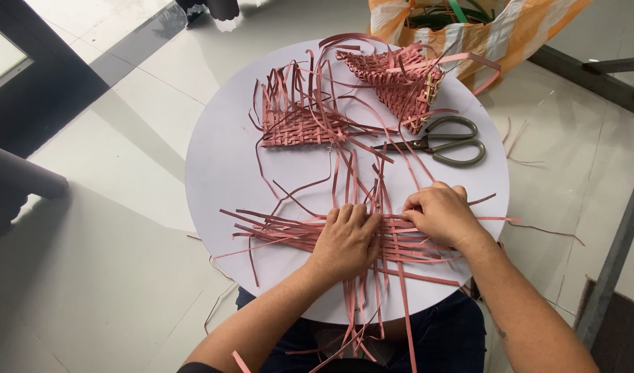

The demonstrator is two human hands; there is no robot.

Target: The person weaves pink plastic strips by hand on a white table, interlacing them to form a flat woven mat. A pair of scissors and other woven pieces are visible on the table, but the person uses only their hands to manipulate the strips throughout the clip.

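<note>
A loose mat of pink-brown woven strips lies at the near edge of a round white table. My left hand presses flat on the middle of the weave. My right hand is beside it, fingers curled and pinching a strip at the weave's right part. Long strip ends stick out left, right and over the near table edge.
Two partly woven pieces lie farther back, a flat one and a folded cone-like one. Grey-handled scissors lie to the right of them. An orange-and-white striped bag stands beyond the table. A metal frame leg runs at right.
</note>
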